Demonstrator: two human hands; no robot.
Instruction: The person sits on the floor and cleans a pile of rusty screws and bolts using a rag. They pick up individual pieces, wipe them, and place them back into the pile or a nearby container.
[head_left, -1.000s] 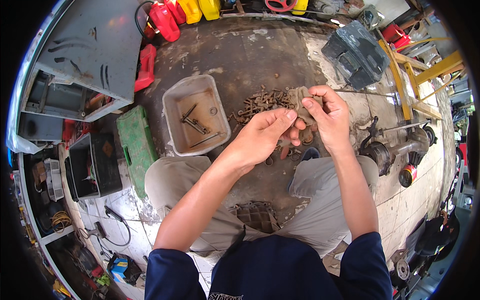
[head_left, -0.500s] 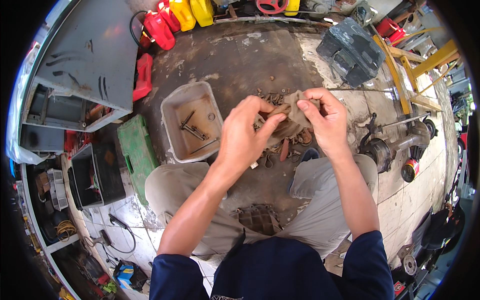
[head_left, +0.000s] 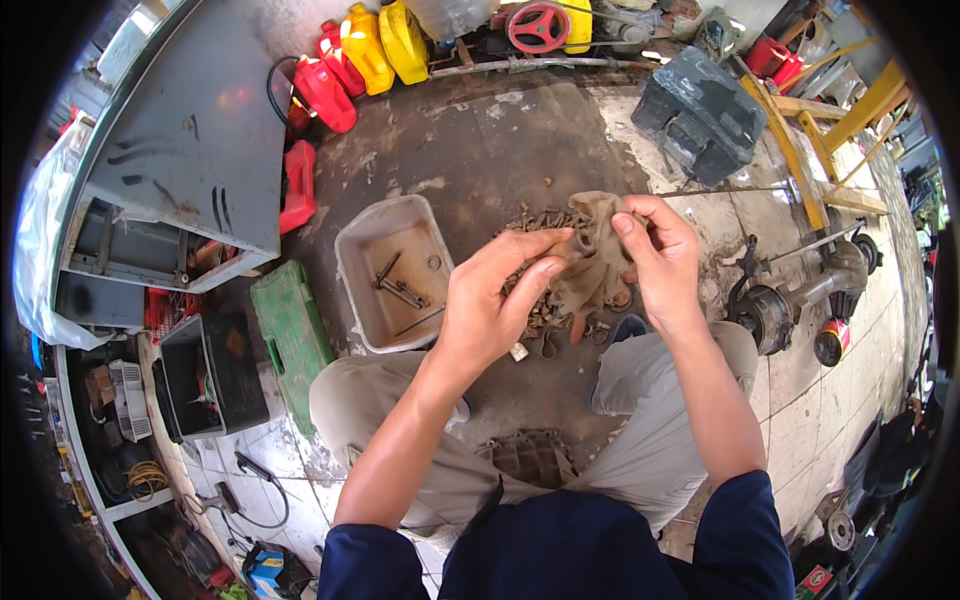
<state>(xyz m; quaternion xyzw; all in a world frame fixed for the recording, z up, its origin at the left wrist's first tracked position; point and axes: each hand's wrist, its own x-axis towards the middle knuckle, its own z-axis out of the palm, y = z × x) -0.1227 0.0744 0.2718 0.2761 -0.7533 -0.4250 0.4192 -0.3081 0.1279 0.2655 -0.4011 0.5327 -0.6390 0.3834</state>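
Between the thumb and forefinger of my left hand is a small, dirty cylindrical metal part, its round end showing. My right hand pinches a crumpled brown rag, which hangs down beside and behind the part. Whether cloth touches the part all along its side, I cannot make out. Below both hands a heap of small rusty bolts and fittings lies on the floor, partly hidden by the rag and fingers. Left of my left hand stands a grey plastic tub with several long bolts and a ring in it.
A green case and a black bin are on the left, below a grey metal cabinet. Red and yellow jugs line the back. A dark toolbox and an axle-like assembly sit on the right.
The rag has come away from the part's end, which now shows in my left fingers. My right hand has drawn the cloth slightly right and opened it out. The view has shifted a little.
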